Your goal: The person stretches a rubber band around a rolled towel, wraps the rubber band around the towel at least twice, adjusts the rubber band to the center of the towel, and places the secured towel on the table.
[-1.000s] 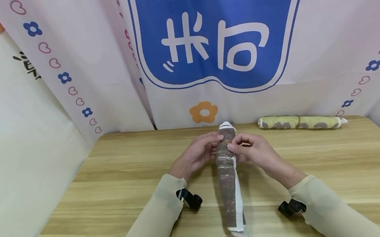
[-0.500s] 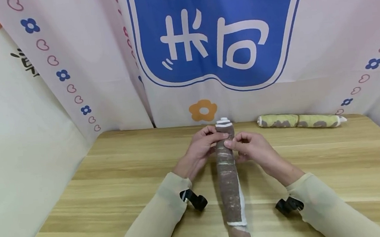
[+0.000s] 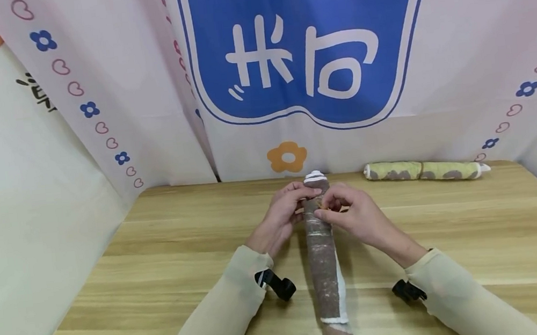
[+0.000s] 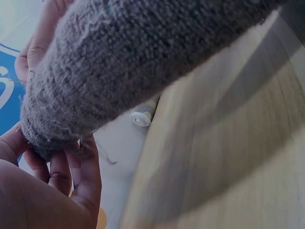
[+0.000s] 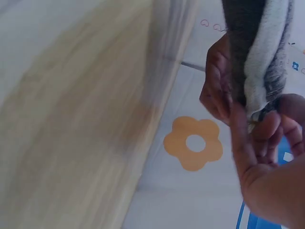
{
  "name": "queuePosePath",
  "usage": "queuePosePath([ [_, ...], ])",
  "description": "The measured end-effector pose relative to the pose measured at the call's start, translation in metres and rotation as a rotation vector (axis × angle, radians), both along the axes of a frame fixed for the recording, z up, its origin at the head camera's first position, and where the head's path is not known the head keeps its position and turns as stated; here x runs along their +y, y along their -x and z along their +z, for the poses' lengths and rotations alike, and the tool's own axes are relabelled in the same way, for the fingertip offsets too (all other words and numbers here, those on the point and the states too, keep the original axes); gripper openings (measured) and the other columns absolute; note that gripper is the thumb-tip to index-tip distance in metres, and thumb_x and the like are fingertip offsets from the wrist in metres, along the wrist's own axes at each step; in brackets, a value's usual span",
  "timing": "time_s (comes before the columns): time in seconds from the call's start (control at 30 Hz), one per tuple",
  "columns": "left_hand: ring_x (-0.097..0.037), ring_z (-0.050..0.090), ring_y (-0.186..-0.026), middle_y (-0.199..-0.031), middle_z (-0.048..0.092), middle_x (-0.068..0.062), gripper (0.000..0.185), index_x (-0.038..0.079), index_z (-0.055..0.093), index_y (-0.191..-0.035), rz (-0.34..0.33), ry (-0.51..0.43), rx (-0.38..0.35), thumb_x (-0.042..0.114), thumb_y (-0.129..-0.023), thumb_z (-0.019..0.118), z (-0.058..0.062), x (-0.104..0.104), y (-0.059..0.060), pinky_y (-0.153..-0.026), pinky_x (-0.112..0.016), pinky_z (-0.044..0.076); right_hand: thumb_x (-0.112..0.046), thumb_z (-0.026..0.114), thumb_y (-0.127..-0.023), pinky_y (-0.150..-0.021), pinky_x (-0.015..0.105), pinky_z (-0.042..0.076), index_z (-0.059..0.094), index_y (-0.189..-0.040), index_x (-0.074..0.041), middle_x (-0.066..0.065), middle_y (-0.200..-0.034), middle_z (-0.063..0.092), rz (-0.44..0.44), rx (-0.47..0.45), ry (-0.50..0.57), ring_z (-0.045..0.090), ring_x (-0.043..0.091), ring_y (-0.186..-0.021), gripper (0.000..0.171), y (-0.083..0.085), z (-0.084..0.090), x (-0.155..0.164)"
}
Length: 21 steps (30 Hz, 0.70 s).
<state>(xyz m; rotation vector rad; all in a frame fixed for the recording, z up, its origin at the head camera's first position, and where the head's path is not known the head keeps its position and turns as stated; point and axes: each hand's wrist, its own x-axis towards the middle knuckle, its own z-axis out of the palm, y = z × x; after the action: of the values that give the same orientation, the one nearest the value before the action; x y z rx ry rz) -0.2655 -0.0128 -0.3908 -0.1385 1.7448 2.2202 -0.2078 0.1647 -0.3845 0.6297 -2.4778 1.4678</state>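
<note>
A brown-grey rolled towel (image 3: 323, 259) with a white edge lies lengthwise in the middle of the wooden table (image 3: 171, 263). My left hand (image 3: 295, 204) grips its far end from the left, fingers curled round the roll. From the other side my right hand (image 3: 332, 208) pinches a thin yellowish rubber band (image 3: 322, 205) against the roll's top near that end. The left wrist view is filled by the fuzzy roll (image 4: 143, 62), with my left hand's fingers (image 4: 71, 176) under its end. In the right wrist view the right hand's fingers (image 5: 267, 138) meet the roll (image 5: 257, 47) at its white edge.
A second rolled towel (image 3: 424, 171), yellow-green with brown spots and banded in the middle, lies at the table's back right. A printed cloth backdrop (image 3: 286, 52) closes off the back and both sides. Black wrist camera mounts (image 3: 276, 285) sit under both sleeves.
Both hands have slid a little toward the roll's far end. The right hand's fingers now reach over the top of the roll with the band stretched there.
</note>
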Motion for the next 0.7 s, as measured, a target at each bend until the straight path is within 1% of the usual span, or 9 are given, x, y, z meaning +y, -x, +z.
queuePosePath([
  [0.03,-0.011,0.058,-0.076,-0.085,0.064,0.004,0.025,0.016,0.062,-0.081,0.007,0.001,0.007,0.009,-0.084,0.085,0.0,0.0,0.0,-0.063,-0.025,0.05,-0.01,0.082,-0.094,-0.071,0.03,0.049,0.07,-0.091,-0.014,0.0,-0.088,0.06,0.009,0.022,-0.004,0.058,0.02,-0.083,0.013,0.0,0.0,0.0],
  [0.1,-0.012,0.059,-0.078,-0.087,0.065,0.004,0.026,0.017,0.062,-0.08,0.026,0.011,0.027,0.009,-0.084,0.086,0.0,0.0,0.0,-0.063,-0.025,0.05,-0.011,0.081,-0.096,-0.069,0.031,0.05,0.069,-0.091,-0.013,0.0,-0.089,0.06,0.016,0.006,0.004,0.058,0.02,-0.082,0.013,0.001,-0.001,0.0],
  [0.2,-0.013,0.06,-0.083,-0.092,0.066,0.003,0.027,0.017,0.062,-0.08,0.064,0.04,0.087,0.009,-0.082,0.088,0.001,0.002,-0.003,-0.064,-0.026,0.049,-0.014,0.076,-0.1,-0.071,0.035,0.057,0.067,-0.095,-0.007,0.005,-0.089,0.062,0.01,-0.127,0.064,0.061,0.02,-0.081,0.013,0.0,-0.001,-0.001],
  [0.27,-0.014,0.06,-0.084,-0.092,0.066,0.002,0.028,0.016,0.062,-0.08,0.088,0.066,0.148,0.008,-0.082,0.089,0.002,0.004,-0.005,-0.065,-0.026,0.049,-0.023,0.074,-0.102,-0.071,0.038,0.059,0.066,-0.095,-0.005,0.007,-0.089,0.064,-0.039,-0.227,0.087,0.064,0.022,-0.079,0.021,0.0,0.001,-0.002],
  [0.33,-0.014,0.059,-0.083,-0.089,0.066,0.002,0.029,0.015,0.062,-0.081,0.105,0.094,0.208,0.007,-0.081,0.09,0.003,0.007,-0.008,-0.065,-0.025,0.048,-0.03,0.075,-0.102,-0.072,0.042,0.06,0.065,-0.093,-0.004,0.008,-0.089,0.065,-0.088,-0.291,0.091,0.066,0.026,-0.078,0.029,-0.001,0.004,-0.003],
  [0.4,-0.014,0.059,-0.08,-0.085,0.065,0.0,0.029,0.015,0.063,-0.081,0.113,0.109,0.251,0.007,-0.081,0.091,0.004,0.009,-0.01,-0.063,-0.025,0.047,-0.037,0.079,-0.098,-0.068,0.038,0.056,0.064,-0.09,-0.006,0.007,-0.088,0.065,-0.141,-0.297,0.058,0.064,0.026,-0.076,0.035,-0.003,0.008,-0.004],
  [0.47,-0.013,0.06,-0.079,-0.083,0.066,0.0,0.029,0.014,0.063,-0.083,0.11,0.107,0.267,0.009,-0.081,0.091,0.004,0.009,-0.011,-0.063,-0.024,0.049,-0.039,0.082,-0.095,-0.064,0.035,0.052,0.062,-0.09,-0.007,0.007,-0.089,0.063,-0.17,-0.276,0.019,0.062,0.025,-0.075,0.038,-0.004,0.012,-0.005],
  [0.6,-0.013,0.067,-0.081,-0.088,0.071,-0.001,0.027,0.011,0.064,-0.095,0.042,0.056,0.225,0.017,-0.086,0.089,0.003,0.005,-0.008,-0.065,-0.027,0.056,-0.033,0.086,-0.092,-0.064,0.032,0.051,0.06,-0.094,-0.007,0.009,-0.101,0.062,-0.171,-0.229,-0.008,0.061,0.019,-0.074,0.037,-0.006,0.016,-0.005],
  [0.7,-0.014,0.068,-0.082,-0.093,0.073,-0.002,0.025,0.009,0.065,-0.109,-0.083,-0.03,0.156,0.022,-0.094,0.08,-0.002,-0.001,0.0,-0.07,-0.029,0.058,-0.023,0.086,-0.093,-0.066,0.031,0.053,0.061,-0.097,-0.005,0.011,-0.106,0.063,-0.145,-0.235,0.039,0.063,0.018,-0.073,0.031,-0.005,0.015,-0.003],
])
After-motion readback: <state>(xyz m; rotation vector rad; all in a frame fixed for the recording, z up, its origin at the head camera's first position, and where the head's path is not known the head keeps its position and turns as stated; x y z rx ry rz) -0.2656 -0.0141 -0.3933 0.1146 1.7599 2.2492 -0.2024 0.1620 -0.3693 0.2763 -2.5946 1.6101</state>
